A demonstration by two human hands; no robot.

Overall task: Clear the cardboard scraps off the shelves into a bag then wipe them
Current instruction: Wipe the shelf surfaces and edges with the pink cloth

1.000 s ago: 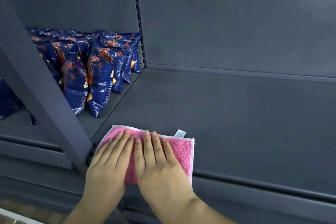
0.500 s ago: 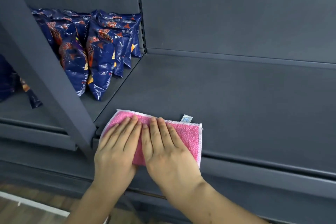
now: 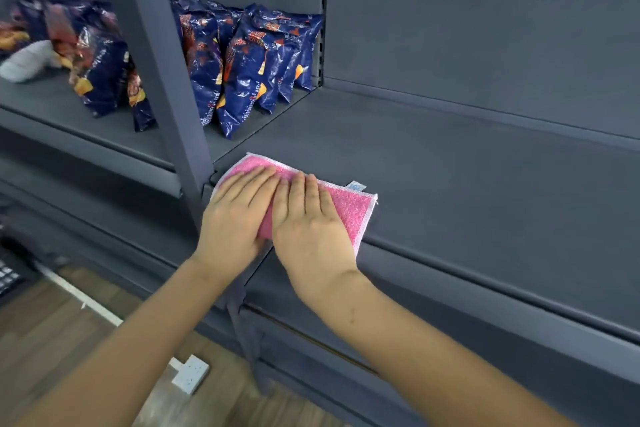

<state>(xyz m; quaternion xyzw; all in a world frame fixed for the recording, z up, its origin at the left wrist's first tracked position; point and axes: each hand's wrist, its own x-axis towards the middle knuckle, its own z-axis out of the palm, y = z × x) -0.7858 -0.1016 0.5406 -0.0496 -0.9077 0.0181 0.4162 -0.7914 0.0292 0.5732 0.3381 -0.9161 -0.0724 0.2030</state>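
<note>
A pink cloth [image 3: 349,210] is being pressed flat on the grey shelf [image 3: 467,191] at frame centre by the left hand [image 3: 235,215] and right hand [image 3: 308,225]; blue snack bags [image 3: 256,62] are standing upper left.

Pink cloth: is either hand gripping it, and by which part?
Not gripped. The left hand and right hand lie flat on the cloth, fingers straight, pressing its left and middle onto the shelf.

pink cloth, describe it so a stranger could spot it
Dark grey shelf, right of the upright post. At its front edge the pink cloth lies flat under the left hand and right hand, the only pink, white-edged thing there.
</note>
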